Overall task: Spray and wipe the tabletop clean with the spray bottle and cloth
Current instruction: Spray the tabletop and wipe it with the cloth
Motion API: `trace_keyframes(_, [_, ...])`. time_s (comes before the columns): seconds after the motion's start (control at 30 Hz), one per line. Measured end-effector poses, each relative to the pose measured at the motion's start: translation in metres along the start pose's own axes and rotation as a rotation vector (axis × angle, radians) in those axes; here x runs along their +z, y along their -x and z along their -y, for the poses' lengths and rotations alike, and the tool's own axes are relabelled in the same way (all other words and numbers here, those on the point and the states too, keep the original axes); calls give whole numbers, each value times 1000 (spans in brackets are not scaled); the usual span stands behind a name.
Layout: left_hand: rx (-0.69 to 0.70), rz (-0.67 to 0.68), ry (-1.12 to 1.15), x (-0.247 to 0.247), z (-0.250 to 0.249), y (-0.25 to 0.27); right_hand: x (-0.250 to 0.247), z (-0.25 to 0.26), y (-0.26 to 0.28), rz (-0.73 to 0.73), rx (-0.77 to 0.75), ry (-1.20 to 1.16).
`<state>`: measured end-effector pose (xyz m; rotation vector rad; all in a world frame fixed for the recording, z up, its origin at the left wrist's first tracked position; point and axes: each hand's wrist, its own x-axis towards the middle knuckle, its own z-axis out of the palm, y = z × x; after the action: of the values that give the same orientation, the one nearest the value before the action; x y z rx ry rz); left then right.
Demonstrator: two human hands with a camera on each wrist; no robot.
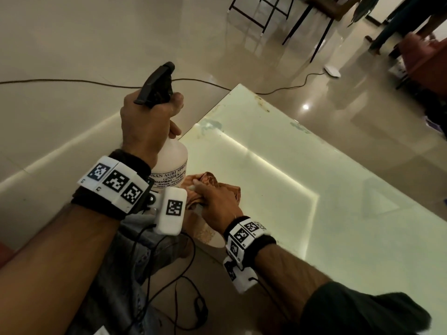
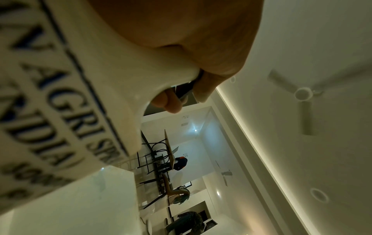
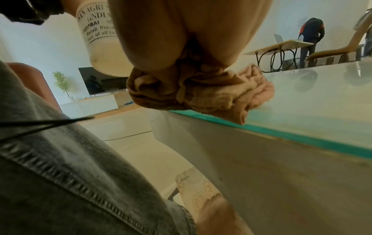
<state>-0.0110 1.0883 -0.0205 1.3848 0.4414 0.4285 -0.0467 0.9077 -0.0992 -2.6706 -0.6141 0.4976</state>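
Observation:
My left hand (image 1: 150, 124) grips the neck of a white spray bottle (image 1: 173, 163) with a black trigger head (image 1: 157, 84), held upright above the table's near left corner. The bottle's printed label (image 2: 60, 103) fills the left wrist view, and its base (image 3: 104, 52) shows in the right wrist view. My right hand (image 1: 215, 201) grips a crumpled tan cloth (image 1: 212, 182) bunched on the glass tabletop (image 1: 314, 189) close to its near edge. In the right wrist view the cloth (image 3: 211, 89) sits pressed on the glass at the edge (image 3: 302, 136).
Smudges (image 1: 210, 123) mark the glass near the far left edge. A cable (image 1: 72, 81) crosses the shiny floor beyond the table. Chairs and a table (image 1: 302, 18) stand at the back, with people (image 1: 411, 22) at the far right. My jeans-clad leg (image 3: 70, 174) is below the table edge.

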Motion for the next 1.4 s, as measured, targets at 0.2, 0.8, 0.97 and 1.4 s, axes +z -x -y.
trace_keyframes(0.2, [19,37,-28,7,5,14,-10,-18,43,92,-77,61])
trace_keyframes(0.8, [71,587,-69,79,-9,206,-64,-87,253,-340,78,-145])
trace_keyframes(0.97, [119,658,-70,96,-29,262,-73,-102,299,-538,40,-183])
trace_keyframes(1.4, [-93,984,-141,190,-12,296,-126,-184,314,-850,18,-327])
